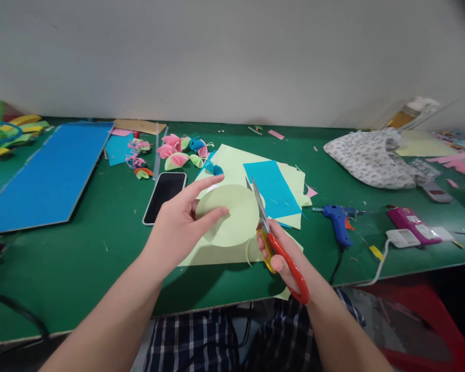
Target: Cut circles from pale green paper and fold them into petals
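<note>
My left hand (189,217) grips a round pale green paper disc (236,217) at its left edge, the thumb lying on top. In my right hand (281,248) are scissors (289,263) with red and yellow handles. Their blades are parted and point up and away, right at the disc's right edge. A thin curled strip of pale green paper (249,253) hangs below that edge. Beneath the disc lie pale green sheets (232,160) and a blue paper piece (273,188).
A phone (165,199) lies left of the papers, with folded paper petals (178,152) behind it. A blue board (50,175) is at the left. Toward the right are a blue glue gun (338,223), a purple power strip (413,225) and a patterned cloth (368,155).
</note>
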`<action>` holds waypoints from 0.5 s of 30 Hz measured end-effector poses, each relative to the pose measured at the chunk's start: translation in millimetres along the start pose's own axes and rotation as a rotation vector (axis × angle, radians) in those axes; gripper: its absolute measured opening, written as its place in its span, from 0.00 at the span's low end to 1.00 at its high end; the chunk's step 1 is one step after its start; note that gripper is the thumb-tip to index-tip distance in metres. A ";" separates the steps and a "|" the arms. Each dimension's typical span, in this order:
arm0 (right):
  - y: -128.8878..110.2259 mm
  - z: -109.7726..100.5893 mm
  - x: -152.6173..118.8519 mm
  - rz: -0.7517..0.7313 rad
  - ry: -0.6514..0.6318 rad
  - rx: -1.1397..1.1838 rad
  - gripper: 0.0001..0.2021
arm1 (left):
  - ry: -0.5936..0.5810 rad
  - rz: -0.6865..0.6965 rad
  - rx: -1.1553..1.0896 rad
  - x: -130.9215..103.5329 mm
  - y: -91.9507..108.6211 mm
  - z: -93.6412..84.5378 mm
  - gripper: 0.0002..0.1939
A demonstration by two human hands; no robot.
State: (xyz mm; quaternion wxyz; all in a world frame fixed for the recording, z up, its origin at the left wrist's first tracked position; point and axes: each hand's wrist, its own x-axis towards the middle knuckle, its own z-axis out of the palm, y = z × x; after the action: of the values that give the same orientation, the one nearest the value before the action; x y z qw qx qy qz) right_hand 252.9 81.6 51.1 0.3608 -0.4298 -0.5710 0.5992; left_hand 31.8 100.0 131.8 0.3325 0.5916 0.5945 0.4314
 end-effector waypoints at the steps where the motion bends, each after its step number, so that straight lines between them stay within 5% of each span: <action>1: -0.8 0.2 -0.2 0.005 -0.001 0.003 0.49 | -0.007 0.000 0.000 0.3 0.4 -0.2 0.24; 15: -9.3 2.7 -2.3 0.104 0.016 0.102 0.49 | -0.010 -0.053 -0.010 4.5 0.5 -1.7 0.31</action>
State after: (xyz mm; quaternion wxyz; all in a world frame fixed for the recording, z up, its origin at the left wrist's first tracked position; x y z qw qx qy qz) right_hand 250.7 79.2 60.5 0.3550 -0.4446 -0.5139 0.6420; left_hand 30.1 104.2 133.5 0.3499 0.5759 0.6062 0.4224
